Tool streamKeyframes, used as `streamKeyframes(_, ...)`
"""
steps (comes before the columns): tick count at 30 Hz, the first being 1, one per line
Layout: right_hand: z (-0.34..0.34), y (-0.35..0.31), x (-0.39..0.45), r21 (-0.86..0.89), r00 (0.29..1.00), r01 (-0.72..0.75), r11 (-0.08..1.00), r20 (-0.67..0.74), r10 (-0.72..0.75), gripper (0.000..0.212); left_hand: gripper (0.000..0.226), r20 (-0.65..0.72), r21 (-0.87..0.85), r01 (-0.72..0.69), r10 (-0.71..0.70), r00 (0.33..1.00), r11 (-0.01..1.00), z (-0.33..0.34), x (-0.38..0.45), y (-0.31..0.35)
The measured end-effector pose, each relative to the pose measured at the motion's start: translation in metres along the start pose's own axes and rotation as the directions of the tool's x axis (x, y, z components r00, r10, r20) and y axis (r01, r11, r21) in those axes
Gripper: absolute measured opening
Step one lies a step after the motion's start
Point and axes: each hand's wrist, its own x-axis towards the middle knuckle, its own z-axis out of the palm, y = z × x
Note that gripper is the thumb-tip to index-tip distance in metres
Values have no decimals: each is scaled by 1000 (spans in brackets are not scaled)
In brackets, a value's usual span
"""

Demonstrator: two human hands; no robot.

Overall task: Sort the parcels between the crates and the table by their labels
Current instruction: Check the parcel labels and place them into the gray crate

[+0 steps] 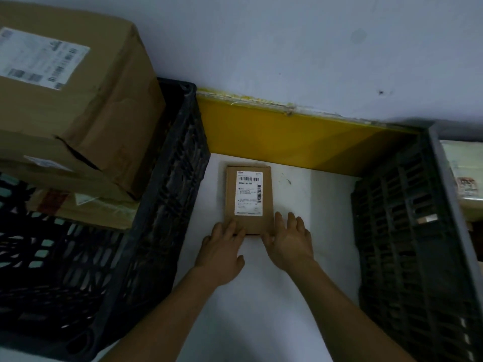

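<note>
Black plastic crate [162, 194] at the left of the frame carries stacked cardboard boxes [78, 100] with blurred, unreadable labels. On the white desk [261, 296] at centre lies a small parcel [248, 199], its barcode label illegible. Left hand [222, 253] and right hand [290, 244], fingers straight, touch its near end. Dark crate [407, 244] stands right.

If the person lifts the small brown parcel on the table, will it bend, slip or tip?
The small parcel looks like flat cardboard with crisp edges, so it probably stays stiff. It lies flat on the white table, so tipping seems unlikely. Its thin shape suggests it is light; the left hand and right hand touch only its near edge.
</note>
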Motion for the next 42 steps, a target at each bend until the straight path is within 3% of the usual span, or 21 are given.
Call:
streamKeyframes(6, 10, -32, 18, 87, 991, -50, 995, -122, 61, 97, 79, -132, 12, 180, -177, 975, 984, -14, -6, -15)
streamKeyframes(10, 10, -50, 27, 222, 982, -127, 967, -108, 154, 113, 79, -131, 31, 252, -246, 960, 967, -22, -8, -16)
streamKeyframes(15, 16, -69, 30, 383, 960, -197, 902, -111, 257, 111, 80, -127, -36, 292, -294, 947, 956, -24, -7, -14)
streamKeyframes(17, 19, -70, 28, 418, 958, -186, 889, -125, 259, 110, 78, -97, -158, 305, -322, 942, 939, -20, -4, -16)
streamKeyframes(18, 21, -70, 27, 431, 959, -177, 885, -128, 254, 108, 74, -60, -316, 289, -323, 945, 904, -17, -2, -17)
streamKeyframes(20, 23, -67, 25, 452, 964, -154, 879, -128, 234, 96, 62, 31, -655, 245, -299, 954, 715, -13, 2, -16)
streamKeyframes(21, 24, -65, 25, 478, 965, -134, 868, -137, 225, 89, 58, 59, -742, 234, -286, 956, 629, -13, 2, -15)
streamKeyframes(23, 22, -60, 23, 579, 967, -72, 812, -160, 200, 80, 55, 65, -797, 233, -304, 950, 558, -14, 3, -15)
streamKeyframes(27, 6, -53, 18, 756, 967, 26, 654, -184, 174, 67, 53, 63, -813, 255, -356, 932, 524, -14, 1, -19)
streamKeyframes(30, -7, -50, 14, 829, 975, 16, 560, -138, 176, 48, 51, 33, -792, 235, -345, 938, 563, -20, -2, -16)
streamKeyframes(33, -17, -46, 10, 844, 969, 39, 534, -163, 187, 50, 46, -78, -638, 229, -357, 931, 736, -31, -1, -9)
streamKeyframes(35, -25, -41, 5, 845, 959, 63, 531, -199, 203, 54, 60, -145, -498, 244, -357, 923, 832, -43, 0, -3)
streamKeyframes(42, -71, -15, -29, 846, 913, 185, 500, -336, 230, 61, 75, -257, -217, 296, -347, 902, 930, -82, -5, 13)
